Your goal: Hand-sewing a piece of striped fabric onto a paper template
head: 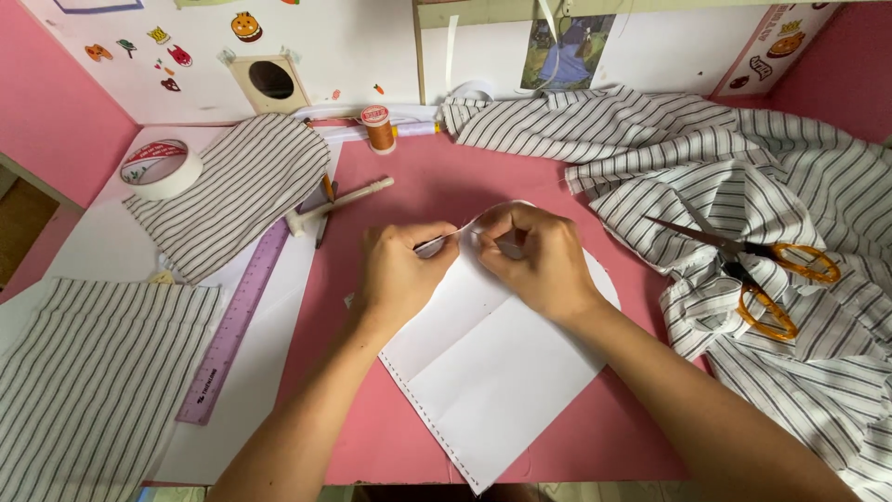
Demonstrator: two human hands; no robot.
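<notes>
While both hands pinch its curved top edge, the white paper pattern piece lies flat on the pink tabletop. The left hand and right hand are closed, fingertips together, perhaps on a pin. Orange-handled scissors rest on striped fabric to the right.

The paper is white; the table pink; the fabric white with dark stripes; the ruler purple; the scissors orange-handled.
</notes>
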